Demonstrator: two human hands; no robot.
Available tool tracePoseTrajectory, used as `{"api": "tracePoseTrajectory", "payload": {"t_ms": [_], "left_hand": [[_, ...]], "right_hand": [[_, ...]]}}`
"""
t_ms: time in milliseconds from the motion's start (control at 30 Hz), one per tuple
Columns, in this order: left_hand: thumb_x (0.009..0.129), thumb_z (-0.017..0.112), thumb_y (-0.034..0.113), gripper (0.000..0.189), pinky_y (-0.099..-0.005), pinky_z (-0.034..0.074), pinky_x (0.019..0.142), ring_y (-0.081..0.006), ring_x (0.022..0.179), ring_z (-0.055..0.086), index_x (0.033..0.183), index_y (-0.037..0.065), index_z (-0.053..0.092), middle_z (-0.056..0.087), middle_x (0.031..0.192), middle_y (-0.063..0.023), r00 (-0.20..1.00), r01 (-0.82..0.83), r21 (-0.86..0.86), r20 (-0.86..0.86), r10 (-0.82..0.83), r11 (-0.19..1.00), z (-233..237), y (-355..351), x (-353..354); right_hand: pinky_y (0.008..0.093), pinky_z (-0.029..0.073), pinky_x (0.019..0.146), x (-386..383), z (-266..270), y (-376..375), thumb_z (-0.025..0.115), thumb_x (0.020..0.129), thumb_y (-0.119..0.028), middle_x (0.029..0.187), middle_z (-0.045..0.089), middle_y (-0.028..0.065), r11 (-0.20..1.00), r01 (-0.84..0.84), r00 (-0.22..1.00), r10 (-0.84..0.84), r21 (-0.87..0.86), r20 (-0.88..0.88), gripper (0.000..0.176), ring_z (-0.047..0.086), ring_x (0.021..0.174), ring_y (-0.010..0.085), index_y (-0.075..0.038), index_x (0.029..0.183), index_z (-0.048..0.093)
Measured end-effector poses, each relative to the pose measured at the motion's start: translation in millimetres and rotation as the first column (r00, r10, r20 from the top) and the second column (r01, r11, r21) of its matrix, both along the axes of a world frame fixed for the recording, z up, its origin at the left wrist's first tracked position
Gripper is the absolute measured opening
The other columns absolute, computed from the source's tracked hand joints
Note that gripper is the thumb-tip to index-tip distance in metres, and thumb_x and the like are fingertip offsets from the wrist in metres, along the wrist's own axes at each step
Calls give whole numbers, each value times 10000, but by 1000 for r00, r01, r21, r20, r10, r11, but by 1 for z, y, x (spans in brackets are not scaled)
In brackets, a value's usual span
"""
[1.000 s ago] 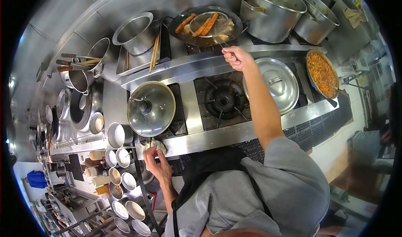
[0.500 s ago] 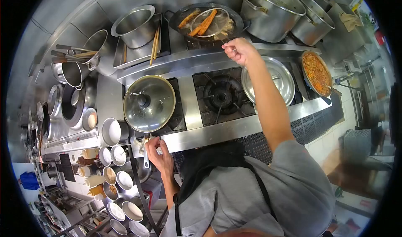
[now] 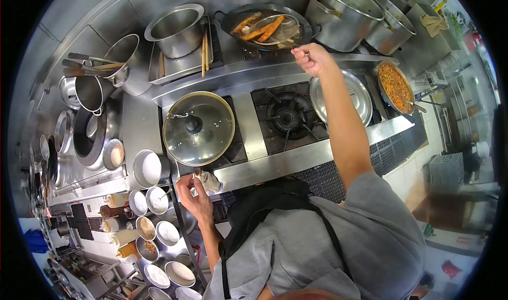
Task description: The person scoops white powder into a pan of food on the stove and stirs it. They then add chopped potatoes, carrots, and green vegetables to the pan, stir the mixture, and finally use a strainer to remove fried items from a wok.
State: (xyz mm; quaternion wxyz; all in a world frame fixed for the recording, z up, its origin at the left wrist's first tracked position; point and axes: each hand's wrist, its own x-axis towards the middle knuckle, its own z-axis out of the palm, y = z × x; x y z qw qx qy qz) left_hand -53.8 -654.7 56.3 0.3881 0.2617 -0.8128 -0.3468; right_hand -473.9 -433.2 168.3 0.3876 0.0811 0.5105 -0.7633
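Observation:
My right hand is closed round the handle of a wire strainer, which sits in a black wok at the back of the stove. Long orange-brown fried pieces lie in and beside the strainer. My left hand is at the front edge of the stove, its fingers bent round the handle of the pan covered by a glass lid. A crumpled cloth lies beside that hand's fingertips.
A bare burner lies mid-stove, with a metal lid to its right. Farther right is a pan of chunky red-orange food. Tall pots stand at the back right. Seasoning bowls are at the left.
My left hand has moved to the pan handle, and the cloth now shows beside it. The strainer has shifted slightly in the wok with my right hand. The view has shifted a little.

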Motion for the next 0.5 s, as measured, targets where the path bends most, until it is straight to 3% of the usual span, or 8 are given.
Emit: {"api": "tracePoseTrajectory", "payload": {"t_ms": [33, 333, 433, 500], "left_hand": [[890, 585, 36, 108, -309, 446, 708, -196, 784, 527, 983, -20, 582, 573, 941, -106, 1000, -15, 72, 13, 14, 997, 1, 0, 2], [892, 582, 40, 115, -302, 437, 704, -181, 776, 511, 988, -24, 579, 567, 942, -102, 999, 9, 83, 33, -12, 996, -4, -4, 8], [894, 584, 48, 124, -299, 437, 713, -178, 781, 512, 994, -25, 581, 567, 949, -103, 999, 11, 81, 31, -14, 997, -4, -3, 8], [901, 581, 54, 126, -297, 439, 716, -175, 788, 514, 1001, -23, 581, 567, 953, -99, 1000, 11, 74, 29, -13, 997, -5, -3, 9]], "right_hand": [[184, 206, 295, 2, -1, 0, 464, 889, -26, 581, 433, -3, 1000, 0, 1000, 0, 0, 0, 61, 345, 410, 45, 17, 847, 471], [186, 203, 291, 28, 14, 6, 459, 897, -44, 590, 440, -7, 998, 57, 993, -56, 5, -106, 69, 343, 413, 41, 23, 901, 479], [179, 214, 290, 15, 14, -1, 461, 901, -49, 599, 453, -12, 996, -67, 994, 62, -56, -88, 94, 344, 403, 39, 32, 943, 481], [177, 216, 292, 5, 11, -13, 458, 897, -43, 599, 453, -11, 997, -56, 998, 55, -60, -22, 90, 348, 407, 39, 32, 941, 482]]}}
